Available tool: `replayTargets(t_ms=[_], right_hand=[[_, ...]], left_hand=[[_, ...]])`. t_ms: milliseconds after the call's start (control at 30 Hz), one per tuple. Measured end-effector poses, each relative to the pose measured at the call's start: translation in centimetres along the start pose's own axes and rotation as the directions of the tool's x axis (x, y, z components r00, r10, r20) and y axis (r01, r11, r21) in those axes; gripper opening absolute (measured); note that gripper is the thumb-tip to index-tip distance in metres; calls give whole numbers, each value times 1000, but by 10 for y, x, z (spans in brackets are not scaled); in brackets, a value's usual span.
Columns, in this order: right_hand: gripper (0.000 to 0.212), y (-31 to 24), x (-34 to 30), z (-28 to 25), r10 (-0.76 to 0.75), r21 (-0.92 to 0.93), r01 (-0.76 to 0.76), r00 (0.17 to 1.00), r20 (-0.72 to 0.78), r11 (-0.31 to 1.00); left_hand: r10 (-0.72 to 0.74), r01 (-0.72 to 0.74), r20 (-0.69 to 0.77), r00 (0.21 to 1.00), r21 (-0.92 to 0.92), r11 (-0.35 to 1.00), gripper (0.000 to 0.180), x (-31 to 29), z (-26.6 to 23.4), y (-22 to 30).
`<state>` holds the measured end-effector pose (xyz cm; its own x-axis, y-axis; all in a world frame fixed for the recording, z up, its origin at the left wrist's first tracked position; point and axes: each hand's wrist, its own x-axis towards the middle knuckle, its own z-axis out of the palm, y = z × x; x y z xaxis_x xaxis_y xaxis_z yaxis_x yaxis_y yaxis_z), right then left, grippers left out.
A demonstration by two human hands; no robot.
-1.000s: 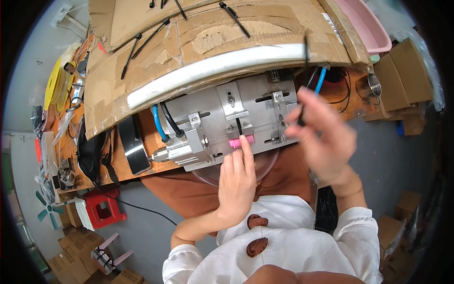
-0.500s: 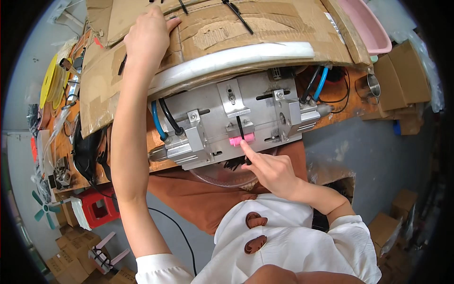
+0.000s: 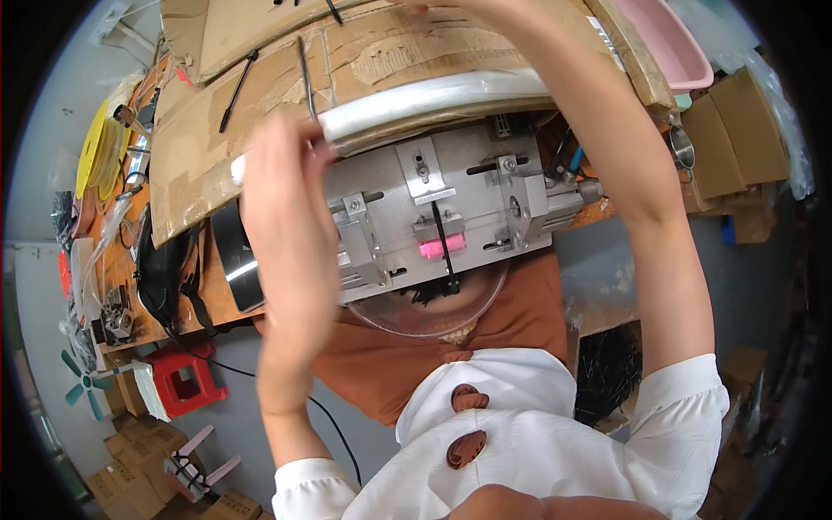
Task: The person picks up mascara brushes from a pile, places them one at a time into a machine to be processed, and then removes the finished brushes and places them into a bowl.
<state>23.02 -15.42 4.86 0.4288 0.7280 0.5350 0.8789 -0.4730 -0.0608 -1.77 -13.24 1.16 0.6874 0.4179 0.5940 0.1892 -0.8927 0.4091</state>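
Note:
My left hand point(image 3: 290, 225), blurred by motion, is over the left side of a metal fixture point(image 3: 394, 178). Its fingers close on a thin black rod point(image 3: 305, 74) that points up over the cardboard. Far up at the top edge, my right hand point(image 3: 423, 9) shows only in part, its fingers mostly out of the picture. On the fixture another black rod point(image 3: 443, 230) lies across a pink block point(image 3: 442, 246), its thicker end sticking out past the near edge. Beneath, a clear bowl point(image 3: 390, 326) with black pieces rests at my lap.
A cardboard sheet point(image 3: 364, 56) edged with a white foam strip point(image 3: 433, 94) covers the fixture's far side. On it lies a black rod point(image 3: 238, 91). A pink bin point(image 3: 667, 43) and a metal cup point(image 3: 683, 149) are at right; a red stool point(image 3: 186, 377) is at lower left.
My left hand has come down from the cardboard with a rod. My right hand has left the pink block and moved up to the top edge. The rod near the cardboard's middle is out of sight.

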Motion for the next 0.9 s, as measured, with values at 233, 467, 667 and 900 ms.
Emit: replayTargets(t_ms=[233,467,667,900], right_hand=[[26,9,-43,-83,37,867,-193,979,199,460],[14,9,-116,-112,67,950,-178,984,166,256],[33,-36,-249,-60,52,728,32,994,-93,684],[60,-81,-303,-25,-85,647,-46,982,170,761]], left_hand=[[60,-58,269,961,-16,998,62,-139,27,49],[45,-67,360,932,49,997,69,-140,52,52],[58,-46,423,904,-37,998,69,-108,22,41],[122,-86,-37,992,513,854,28,87,9,-126]])
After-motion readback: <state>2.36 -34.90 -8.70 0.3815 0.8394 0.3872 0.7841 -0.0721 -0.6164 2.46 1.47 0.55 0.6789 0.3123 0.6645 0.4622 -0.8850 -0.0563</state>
